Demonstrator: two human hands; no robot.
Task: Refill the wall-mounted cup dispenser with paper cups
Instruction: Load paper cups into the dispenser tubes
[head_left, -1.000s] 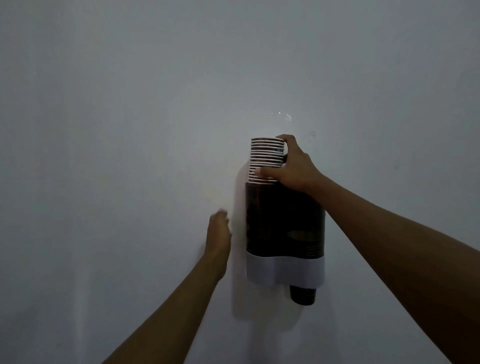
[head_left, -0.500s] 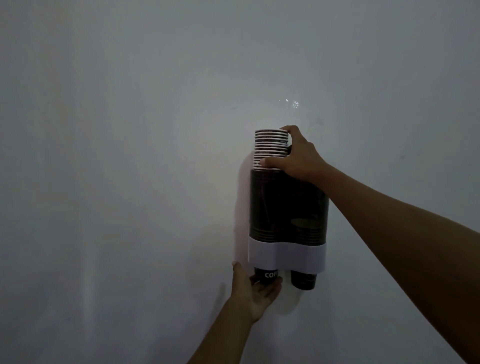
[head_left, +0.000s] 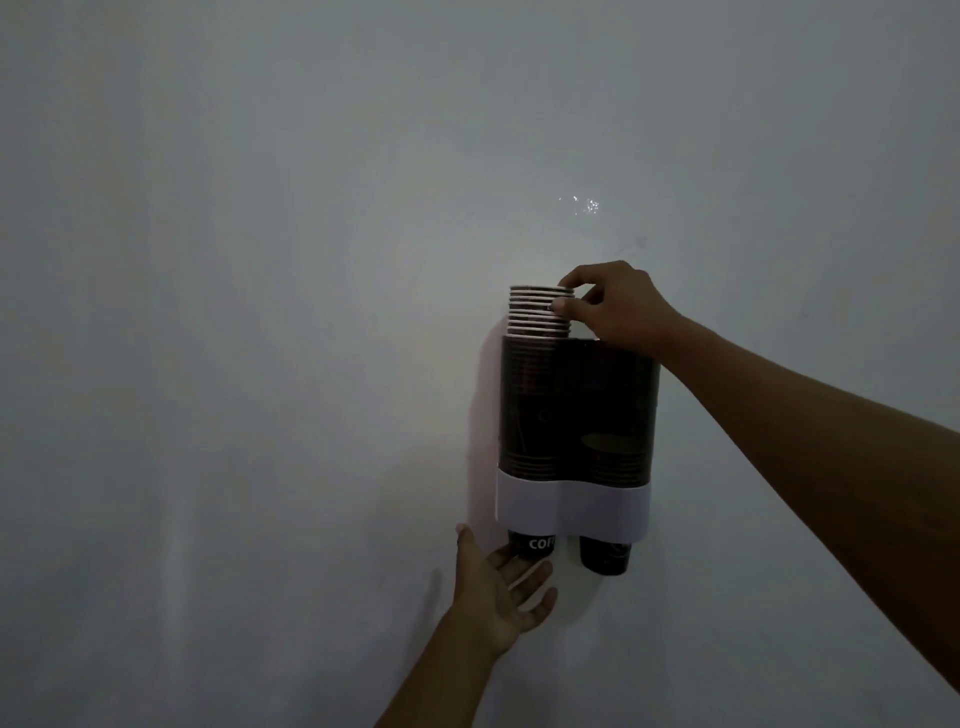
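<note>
A dark two-tube cup dispenser (head_left: 576, 415) with a white lower band hangs on the wall. A stack of paper cups (head_left: 537, 312) with white rims sticks out of the top of its left tube. My right hand (head_left: 613, 306) pinches the upper rims of that stack from the right side. Below the band, a dark cup bottom (head_left: 532, 544) with white lettering pokes out of the left tube, and another cup bottom (head_left: 605, 555) out of the right tube. My left hand (head_left: 501, 592) is cupped palm up, fingers apart, under the left cup bottom and touching it.
A plain pale wall (head_left: 260, 312) fills the whole view, dimly lit. A small shiny mark (head_left: 584, 204) sits on the wall above the dispenser.
My left hand dropped from beside the dispenser to under its left outlet, where a cup bottom now shows. My right hand shifted from wrapping the stack to pinching its top rims.
</note>
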